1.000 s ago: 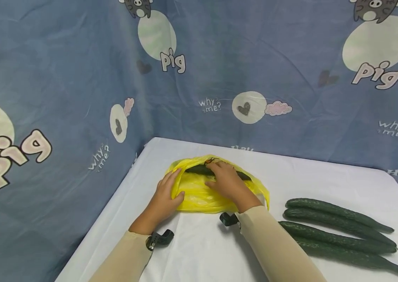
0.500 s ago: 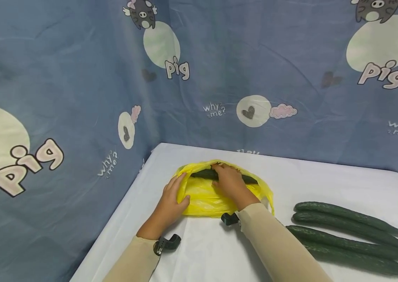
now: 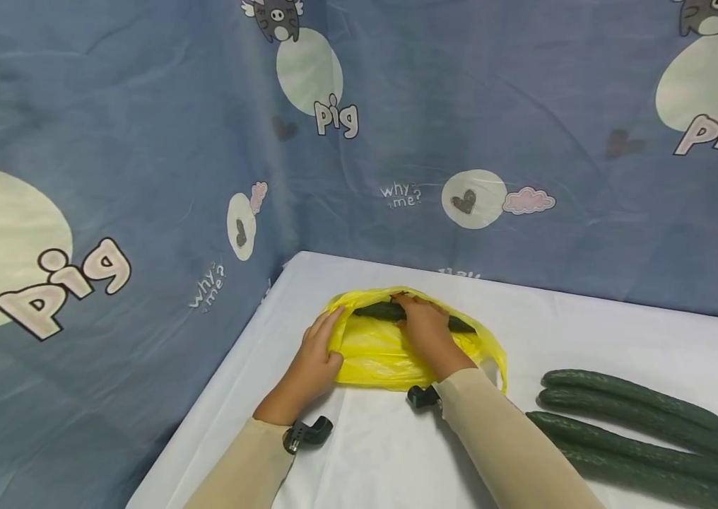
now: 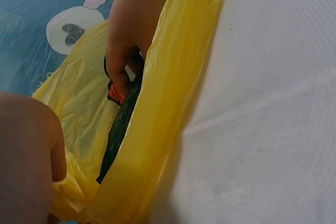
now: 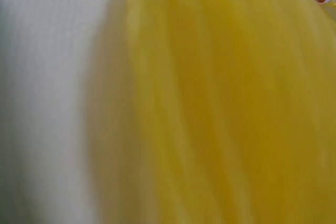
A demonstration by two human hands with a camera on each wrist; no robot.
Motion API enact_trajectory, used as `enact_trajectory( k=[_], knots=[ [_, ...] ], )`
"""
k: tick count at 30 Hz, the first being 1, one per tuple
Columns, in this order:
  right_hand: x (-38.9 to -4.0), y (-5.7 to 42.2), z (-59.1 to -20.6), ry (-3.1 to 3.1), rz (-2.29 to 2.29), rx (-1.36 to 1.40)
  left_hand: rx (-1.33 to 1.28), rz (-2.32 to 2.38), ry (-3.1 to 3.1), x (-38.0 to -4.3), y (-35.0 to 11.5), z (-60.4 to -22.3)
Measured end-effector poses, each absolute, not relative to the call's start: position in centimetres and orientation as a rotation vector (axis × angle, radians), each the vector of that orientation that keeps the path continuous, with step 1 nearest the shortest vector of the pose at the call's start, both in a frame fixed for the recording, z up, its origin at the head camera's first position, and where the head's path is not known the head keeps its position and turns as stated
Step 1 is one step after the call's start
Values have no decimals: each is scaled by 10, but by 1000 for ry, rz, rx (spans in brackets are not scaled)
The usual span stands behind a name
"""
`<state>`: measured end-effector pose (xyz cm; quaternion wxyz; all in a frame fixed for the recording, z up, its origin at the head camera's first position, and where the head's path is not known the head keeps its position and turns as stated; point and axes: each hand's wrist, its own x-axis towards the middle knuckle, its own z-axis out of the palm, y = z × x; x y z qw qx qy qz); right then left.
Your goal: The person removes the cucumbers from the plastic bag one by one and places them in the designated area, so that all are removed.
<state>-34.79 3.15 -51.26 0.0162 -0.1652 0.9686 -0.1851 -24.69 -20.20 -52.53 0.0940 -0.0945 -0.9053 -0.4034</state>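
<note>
A yellow plastic bag (image 3: 378,353) lies on the white table with its mouth facing the person. Inside it, toward the back, is a dark green cucumber (image 3: 379,311), also visible in the left wrist view as a cucumber (image 4: 122,124) between the bag's walls. My left hand (image 3: 314,362) holds the bag's left edge. My right hand (image 3: 427,332) reaches through the mouth and grips the cucumber from above, its fingers bent and partly hidden. Yellow plastic (image 5: 226,103) fills most of the right wrist view.
Several long cucumbers (image 3: 639,403) lie side by side on the table (image 3: 391,452) to the right, partly behind the right sleeve. A small orange and black patch (image 4: 115,94) shows beside the cucumber in the bag. Blue printed cloth (image 3: 359,233) hangs behind and at left.
The head view has shifted, so the scene sits farther right. My right hand has settled slightly deeper into the bag over the cucumber. The left hand keeps its place on the bag's edge.
</note>
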Motion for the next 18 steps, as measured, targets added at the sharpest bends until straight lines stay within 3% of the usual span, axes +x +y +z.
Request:
enact_trajectory(
  k=[18],
  knots=[
    [-339, 37, -493, 2918, -481, -587, -274, -1175, -2691, -248, -202, -524]
  ],
)
